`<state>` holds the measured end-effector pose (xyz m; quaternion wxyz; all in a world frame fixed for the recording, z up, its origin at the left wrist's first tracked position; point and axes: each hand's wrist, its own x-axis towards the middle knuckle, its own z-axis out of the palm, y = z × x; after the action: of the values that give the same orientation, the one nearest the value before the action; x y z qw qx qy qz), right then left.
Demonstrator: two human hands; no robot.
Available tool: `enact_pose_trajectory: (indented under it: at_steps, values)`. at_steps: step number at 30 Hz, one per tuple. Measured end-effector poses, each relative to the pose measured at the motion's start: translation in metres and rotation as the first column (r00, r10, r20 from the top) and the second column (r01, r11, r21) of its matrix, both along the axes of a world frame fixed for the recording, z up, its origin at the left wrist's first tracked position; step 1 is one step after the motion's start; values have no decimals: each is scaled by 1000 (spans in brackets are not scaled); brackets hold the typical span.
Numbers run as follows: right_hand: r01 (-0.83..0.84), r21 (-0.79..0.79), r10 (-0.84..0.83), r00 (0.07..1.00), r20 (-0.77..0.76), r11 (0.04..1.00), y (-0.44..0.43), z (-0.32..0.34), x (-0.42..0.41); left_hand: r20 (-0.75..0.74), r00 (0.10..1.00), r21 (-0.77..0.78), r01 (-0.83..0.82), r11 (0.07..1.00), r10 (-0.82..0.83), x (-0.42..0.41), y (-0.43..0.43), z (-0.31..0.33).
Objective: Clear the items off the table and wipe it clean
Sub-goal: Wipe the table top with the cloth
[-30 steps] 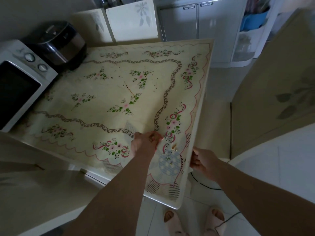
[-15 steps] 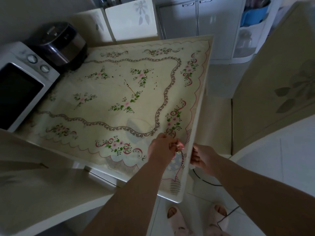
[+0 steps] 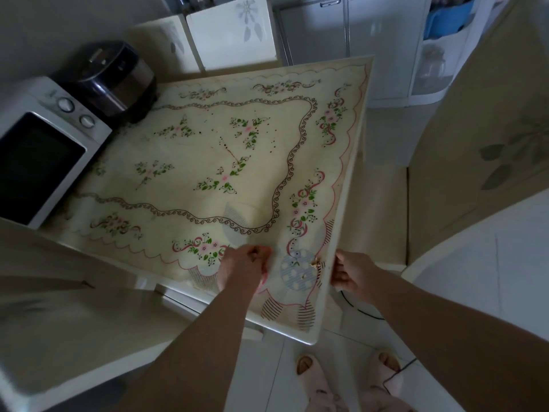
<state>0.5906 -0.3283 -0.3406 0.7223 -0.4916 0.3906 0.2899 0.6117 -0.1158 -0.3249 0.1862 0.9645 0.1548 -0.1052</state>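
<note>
Microwave (image 3: 41, 162), 9 o'clock, door shut. Rice cooker (image 3: 114, 77), 10 o'clock, lid closed; contents unseen. Surface (image 3: 208, 162): floral cover. Left hand (image 3: 248, 264), fisted on surface, 6 o'clock. Crumbs (image 3: 313, 264) beside it. Right hand (image 3: 353, 273) cupped at surface edge.

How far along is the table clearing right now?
Mostly cleared: the table shows bare cloth apart from the microwave and cooker at its far left. In hand: the left hand is closed on the near corner, the right hand cupped at the edge. Left: a few crumbs between them; I see no wiping cloth.
</note>
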Motion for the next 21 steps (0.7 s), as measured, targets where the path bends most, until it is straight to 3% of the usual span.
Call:
enact_pose_trajectory:
  at_steps: [3,7,14,21]
  values:
    - [18,50,-18,1000,-5,999,-1,-2,-2,16,1000,48,-8,999,7,-8,-7,-6]
    - [30,101,-30,1000,-1,994,-4,-3,-3,22,991,112,129,985,-132,-11,-40,-4]
    - [52,85,-49,998,-30,995,-15,-8,-7,87,973,39,212,976,-215,-21,-93,-5]
    - [154,175,-148,988,-43,973,-18,-11,-11,83,971,-61,231,971,-226,-28,-116,-7]
